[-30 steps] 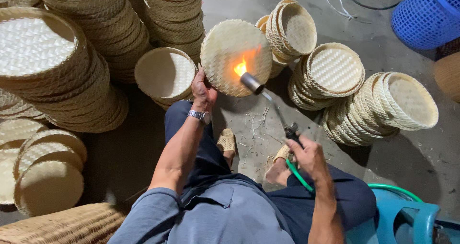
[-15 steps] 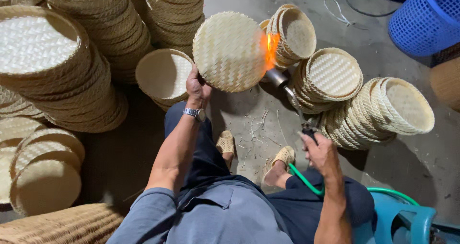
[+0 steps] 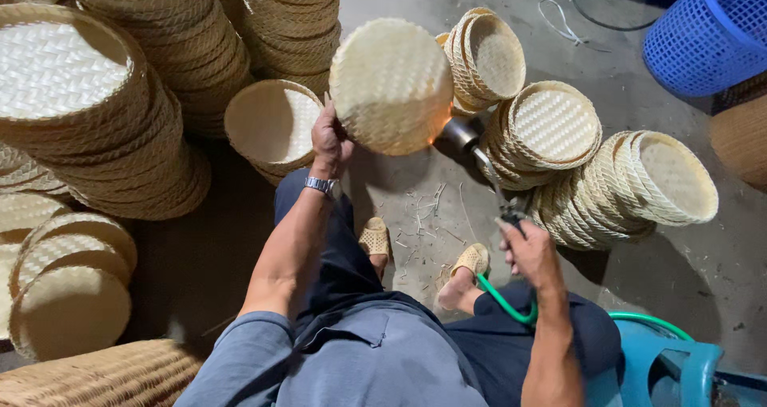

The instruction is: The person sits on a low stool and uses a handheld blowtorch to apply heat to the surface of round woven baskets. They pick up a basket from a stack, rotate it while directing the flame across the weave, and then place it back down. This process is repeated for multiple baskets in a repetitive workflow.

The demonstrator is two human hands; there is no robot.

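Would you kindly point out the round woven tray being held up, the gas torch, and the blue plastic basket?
round woven tray (image 3: 391,83), head view, middle of its woven face.
gas torch (image 3: 462,133), head view, metal nozzle head.
blue plastic basket (image 3: 707,35), head view, its latticed side wall.

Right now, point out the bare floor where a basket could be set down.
Free: the concrete floor between the tipped basket rows and the blue stool; also the stretch left of the blue crate. Crowded: the tall stacks at left. Debris lies around the feet.
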